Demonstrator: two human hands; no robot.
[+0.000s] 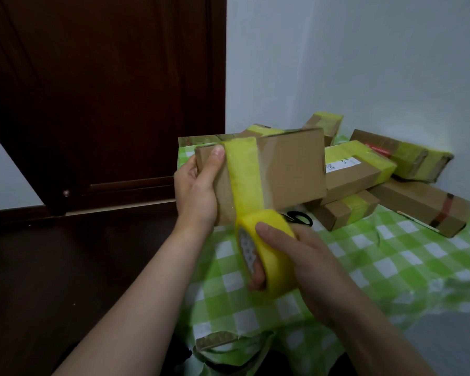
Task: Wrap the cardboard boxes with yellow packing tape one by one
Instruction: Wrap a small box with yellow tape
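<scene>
Aloft, brown cardboard box point(291, 169), yellow-banded, in grip of left hand point(196, 191); tape roll point(273, 263) in grip of right hand point(312, 259).

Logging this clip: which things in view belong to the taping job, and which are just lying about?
Job: cardboard box held by the left hand; yellow tape roll gripped by the right hand; piled boxes already taped; black scissors, probably for cutting.
Lying about: green checked cloth; dark door; white wall.

Scissors point(300, 217) partly behind the box point(292, 169)
</scene>
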